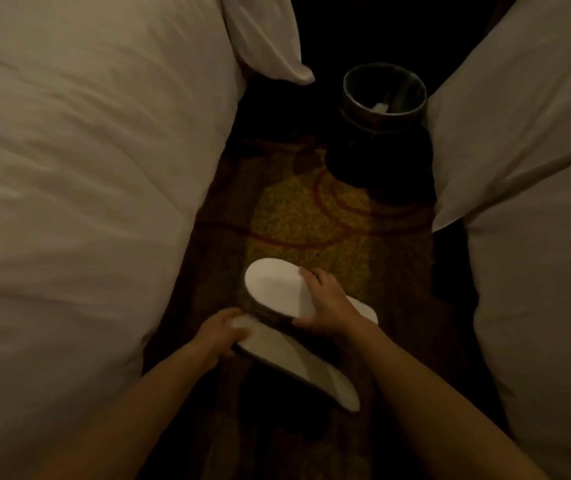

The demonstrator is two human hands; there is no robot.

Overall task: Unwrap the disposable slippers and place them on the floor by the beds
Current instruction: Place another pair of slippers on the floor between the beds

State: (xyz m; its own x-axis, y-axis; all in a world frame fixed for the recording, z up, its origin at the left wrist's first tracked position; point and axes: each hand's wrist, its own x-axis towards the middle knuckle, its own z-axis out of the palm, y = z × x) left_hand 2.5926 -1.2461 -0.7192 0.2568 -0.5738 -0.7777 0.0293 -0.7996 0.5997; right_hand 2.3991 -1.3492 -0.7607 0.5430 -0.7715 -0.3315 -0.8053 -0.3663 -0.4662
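Two white disposable slippers are low over the patterned carpet (311, 216) in the aisle between two beds. My right hand (325, 303) grips the farther slipper (273, 285) across its middle, thumb on the near edge and fingers over the far edge. The nearer slipper (297, 362) slants toward the lower right, and my left hand (218, 330) holds it by its left end. No wrapper shows on either slipper. Whether they touch the carpet I cannot tell.
A bed with a white duvet (86, 202) fills the left side, and another white bed (536, 202) the right. A round dark waste bin (384, 95) with something pale inside stands at the far end of the aisle. A pillow corner (270, 46) hangs above it.
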